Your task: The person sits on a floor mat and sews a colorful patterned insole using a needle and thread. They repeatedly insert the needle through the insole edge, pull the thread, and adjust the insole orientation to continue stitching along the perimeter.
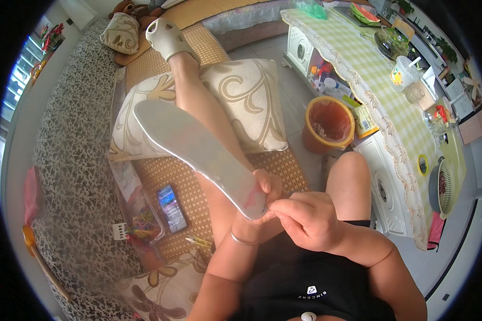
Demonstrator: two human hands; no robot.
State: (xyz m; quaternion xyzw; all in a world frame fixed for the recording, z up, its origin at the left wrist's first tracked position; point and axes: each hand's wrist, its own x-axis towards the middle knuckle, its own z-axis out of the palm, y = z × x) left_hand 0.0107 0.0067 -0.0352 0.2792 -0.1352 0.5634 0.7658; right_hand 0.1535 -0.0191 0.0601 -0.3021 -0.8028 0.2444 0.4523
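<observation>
A pale shoe insole point(201, 150) with a white edge slants across my lap, its heel end nearest to me and bearing a small patch of red stitching point(252, 198). Around that heel end my left hand point(268, 186) is closed, with its fingers partly hidden by the insole. At the edge of the heel, my right hand point(305, 218) pinches a thin dark needle or thread end, too small to tell which. Yellow-handled thread snips point(199, 241) lie on the woven mat by my thigh. To their left is a clear plastic box point(150, 218) of colourful threads.
A phone point(172, 208) with a lit screen lies beside the box. Patterned cushions point(245, 102) support my outstretched leg. An orange bin point(328, 124) stands on the floor, next to a table with a green checked cloth point(347, 48) bearing a cup, a colander and watermelon.
</observation>
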